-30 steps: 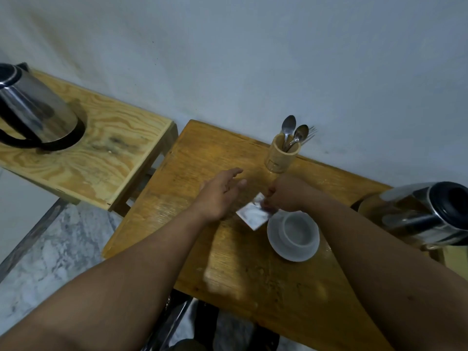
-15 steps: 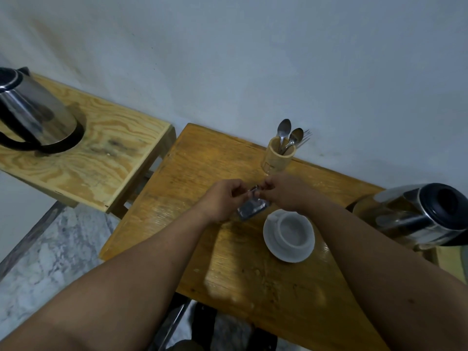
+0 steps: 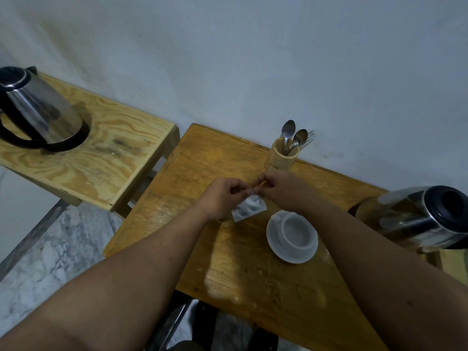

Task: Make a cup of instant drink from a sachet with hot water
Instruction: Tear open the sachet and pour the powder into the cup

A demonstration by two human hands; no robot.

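Note:
A silvery sachet [image 3: 249, 208] hangs between my two hands above the wooden table [image 3: 228, 269]. My left hand [image 3: 222, 196] pinches its top edge from the left. My right hand [image 3: 283, 188] pinches the same edge from the right, fingertips nearly touching. Just right of and below the sachet, a white cup [image 3: 295, 230] stands empty on a white saucer [image 3: 276, 245]. A steel kettle [image 3: 420, 219] with a black lid sits at the table's right edge.
A bamboo holder [image 3: 281, 158] with spoons and a fork stands by the wall behind my hands. A second steel kettle [image 3: 38, 110] sits on its black base on a plywood stand [image 3: 101, 158] to the left. Marble floor lies below.
My left hand, open beside the sachet a second ago, has closed on its top edge. Both hands now hold it, slightly farther from the cup.

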